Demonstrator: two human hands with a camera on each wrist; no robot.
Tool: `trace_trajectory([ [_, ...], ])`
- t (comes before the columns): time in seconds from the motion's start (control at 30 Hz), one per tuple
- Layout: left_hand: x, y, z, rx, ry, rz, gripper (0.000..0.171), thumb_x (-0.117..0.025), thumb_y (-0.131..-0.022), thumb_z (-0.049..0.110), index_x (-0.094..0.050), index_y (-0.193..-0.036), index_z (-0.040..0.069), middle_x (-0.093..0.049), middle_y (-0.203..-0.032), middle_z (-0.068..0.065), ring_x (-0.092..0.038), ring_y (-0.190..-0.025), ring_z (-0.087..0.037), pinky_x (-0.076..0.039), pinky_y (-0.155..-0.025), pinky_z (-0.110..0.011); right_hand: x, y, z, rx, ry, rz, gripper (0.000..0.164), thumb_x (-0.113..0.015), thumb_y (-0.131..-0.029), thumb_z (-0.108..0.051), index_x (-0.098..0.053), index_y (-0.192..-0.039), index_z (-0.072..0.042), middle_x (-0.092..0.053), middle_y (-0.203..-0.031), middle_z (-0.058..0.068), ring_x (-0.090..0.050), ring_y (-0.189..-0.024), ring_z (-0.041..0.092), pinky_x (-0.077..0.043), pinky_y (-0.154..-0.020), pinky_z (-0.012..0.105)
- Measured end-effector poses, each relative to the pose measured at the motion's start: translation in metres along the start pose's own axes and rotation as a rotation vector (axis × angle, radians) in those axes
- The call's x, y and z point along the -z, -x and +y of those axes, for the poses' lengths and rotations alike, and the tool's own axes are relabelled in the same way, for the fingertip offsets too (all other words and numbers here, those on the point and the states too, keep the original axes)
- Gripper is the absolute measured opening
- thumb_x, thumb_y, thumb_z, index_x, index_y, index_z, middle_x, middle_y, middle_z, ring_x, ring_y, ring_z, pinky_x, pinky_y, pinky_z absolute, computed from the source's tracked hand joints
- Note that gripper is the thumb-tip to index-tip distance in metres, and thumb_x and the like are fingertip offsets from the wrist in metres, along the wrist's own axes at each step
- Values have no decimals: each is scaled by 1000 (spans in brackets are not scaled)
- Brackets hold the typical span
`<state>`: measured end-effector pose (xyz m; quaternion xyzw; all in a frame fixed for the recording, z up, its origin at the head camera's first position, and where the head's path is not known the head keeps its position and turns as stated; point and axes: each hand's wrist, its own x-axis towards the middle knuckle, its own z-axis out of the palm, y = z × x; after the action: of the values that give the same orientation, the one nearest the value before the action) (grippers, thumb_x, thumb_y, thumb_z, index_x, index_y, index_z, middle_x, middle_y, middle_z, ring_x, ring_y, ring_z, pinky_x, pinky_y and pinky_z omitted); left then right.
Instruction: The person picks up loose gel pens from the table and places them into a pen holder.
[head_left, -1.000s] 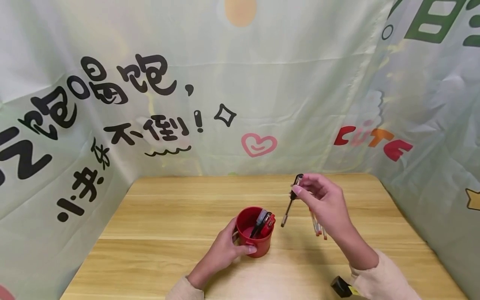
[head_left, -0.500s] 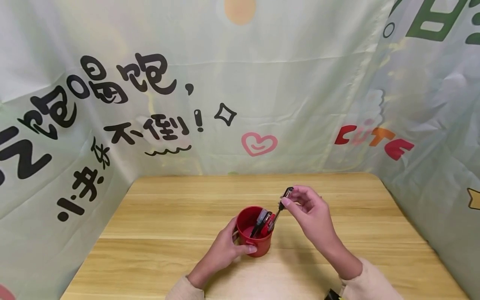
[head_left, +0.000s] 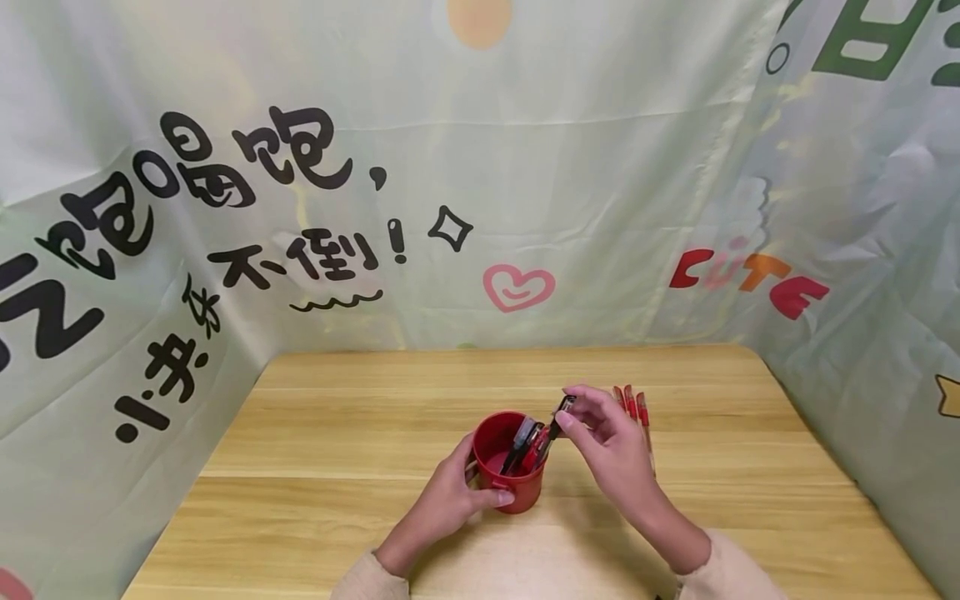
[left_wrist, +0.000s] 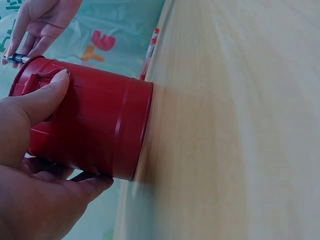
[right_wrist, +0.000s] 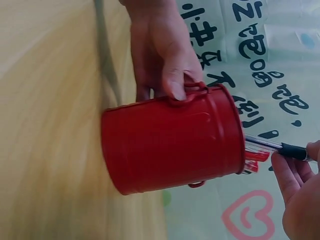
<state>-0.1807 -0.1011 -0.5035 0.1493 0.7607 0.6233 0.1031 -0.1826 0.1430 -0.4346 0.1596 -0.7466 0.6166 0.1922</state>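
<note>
A red bucket-shaped pen cup (head_left: 529,493) stands on the wooden table, its small side handles visible in both wrist views. My left hand (head_left: 447,498) grips it from the left, thumb on the near wall (left_wrist: 95,105). Inside lean black pens (head_left: 516,450) and red pens (head_left: 532,454) against the right side. Between thumb and fingers, my right hand (head_left: 613,446) pinches a black-capped pen (head_left: 557,425) by its cap end. That pen slants down over the cup's right rim, and its clear barrel (right_wrist: 262,143) reaches into the cup. Its lower tip is hidden.
Several red-capped pens (head_left: 642,410) lie on the table (head_left: 322,433) just beyond my right hand, partly covered by it. A printed cloth (head_left: 600,208) hangs behind the table and along both sides.
My right hand has moved left and down, bringing the black-capped pen from beside the cup into it. The red pens are uncovered again. My left hand and the cup have stayed put.
</note>
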Motion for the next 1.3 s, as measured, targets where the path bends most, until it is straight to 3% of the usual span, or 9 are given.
trace_trajectory([
  [0.2, 0, 0, 0, -2, 2, 3, 94, -91, -80, 24, -39, -159, 23, -52, -157, -1, -49, -146, -29, -39, -124, -53, -4, 6, 5, 0, -7, -7, 28, -70, -95, 2, -68, -122, -7, -69, -93, -4, -70, -80, 4, -59, -66, 20],
  [0.47, 0, 0, -1, -1, 6, 2, 93, -91, -80, 25, -40, -158, 23, -53, -156, -2, -49, -146, -28, -39, -124, -53, -7, 11, 12, -21, -22, -58, 21, -72, -95, -1, -72, -116, -6, -75, -100, 10, -74, -88, 6, -65, -77, 25],
  [0.6, 0, 0, -1, 3, 5, 2, 92, -90, -81, 27, -40, -158, 24, -53, -155, -2, -49, -147, -28, -39, -124, -54, -7, 12, 14, -1, -13, -65, 23, -74, -92, 3, -74, -113, -5, -77, -102, 12, -72, -91, 1, -65, -78, 24],
  [0.83, 0, 0, -1, 7, 0, 3, 91, -90, -81, 28, -40, -157, 27, -54, -154, 2, -50, -146, -26, -39, -124, -54, -9, 15, 17, 16, -33, -84, 21, -76, -91, 0, -74, -112, -1, -76, -106, 16, -74, -95, 6, -64, -81, 23],
  [1.13, 1, 0, -2, -2, -1, 1, 92, -90, -81, 27, -40, -158, 25, -54, -155, -2, -49, -147, -28, -37, -125, -54, -12, 15, 22, 166, -41, -91, 25, -76, -86, 11, -73, -110, 2, -74, -105, 18, -72, -97, 5, -62, -88, 19],
  [1.3, 1, 0, -2, -1, -6, -1, 91, -90, -82, 28, -40, -158, 26, -54, -155, -2, -49, -147, -29, -38, -124, -55, -13, 15, 24, 205, 1, -105, 27, -76, -86, 11, -73, -110, 0, -75, -105, 14, -71, -96, 8, -61, -90, 18],
])
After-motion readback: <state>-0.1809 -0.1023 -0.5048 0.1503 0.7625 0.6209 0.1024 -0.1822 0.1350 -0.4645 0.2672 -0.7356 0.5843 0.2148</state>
